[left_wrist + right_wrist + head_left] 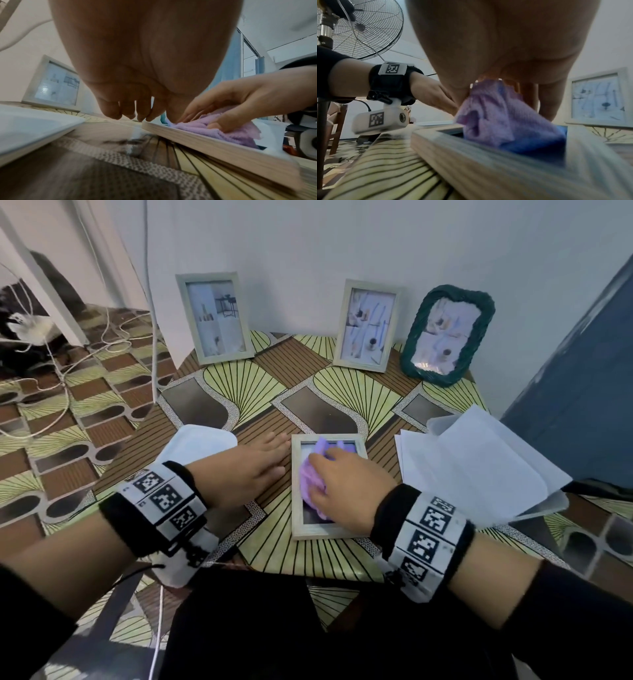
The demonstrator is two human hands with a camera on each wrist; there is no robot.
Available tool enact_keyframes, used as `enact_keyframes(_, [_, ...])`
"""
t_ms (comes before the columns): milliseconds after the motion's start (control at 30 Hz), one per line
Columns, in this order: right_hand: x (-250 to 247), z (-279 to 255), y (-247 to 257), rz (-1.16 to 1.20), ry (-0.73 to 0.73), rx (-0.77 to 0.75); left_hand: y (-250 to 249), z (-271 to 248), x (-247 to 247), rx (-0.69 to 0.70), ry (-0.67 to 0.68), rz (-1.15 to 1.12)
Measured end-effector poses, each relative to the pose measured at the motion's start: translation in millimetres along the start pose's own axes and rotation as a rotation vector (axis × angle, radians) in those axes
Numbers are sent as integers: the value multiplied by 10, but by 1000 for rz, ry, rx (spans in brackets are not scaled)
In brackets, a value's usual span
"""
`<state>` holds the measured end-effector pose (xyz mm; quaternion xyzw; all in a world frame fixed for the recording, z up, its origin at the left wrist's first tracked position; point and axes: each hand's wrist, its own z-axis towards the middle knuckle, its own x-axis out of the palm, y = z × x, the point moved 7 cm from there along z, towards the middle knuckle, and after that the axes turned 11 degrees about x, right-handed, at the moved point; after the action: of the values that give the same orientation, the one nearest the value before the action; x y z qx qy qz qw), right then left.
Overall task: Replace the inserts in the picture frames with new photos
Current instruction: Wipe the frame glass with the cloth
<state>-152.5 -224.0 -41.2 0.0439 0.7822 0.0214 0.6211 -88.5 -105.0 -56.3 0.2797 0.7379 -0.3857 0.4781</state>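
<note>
Both hands on flat frame (329,534): left (251,463) flat beside edge, right (346,484) gripping cloth (310,486).

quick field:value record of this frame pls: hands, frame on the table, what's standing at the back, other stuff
left hand: left hand flat on the patterned tablecloth, fingers beside the flat frame's left edge
right hand: right hand presses a purple cloth onto the glass
flat frame: light wooden picture frame lying face up
standing frames: two pale wooden frames, one green wavy-edged frame, against the wall
other: white papers right; white tray left
</note>
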Motion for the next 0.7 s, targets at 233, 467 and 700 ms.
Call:
enact_keyframes(233, [-64,-14,-102,169,-47,-78,-31,49,161,-15,48,-67])
enact_keyframes(467, [-23,35,-242,-21,-63,-167,-77,119,275,65,124,-61])
enact_keyframes(700, [199,94,-377,-14,5,-168,-115,152,306,110,208,-61])
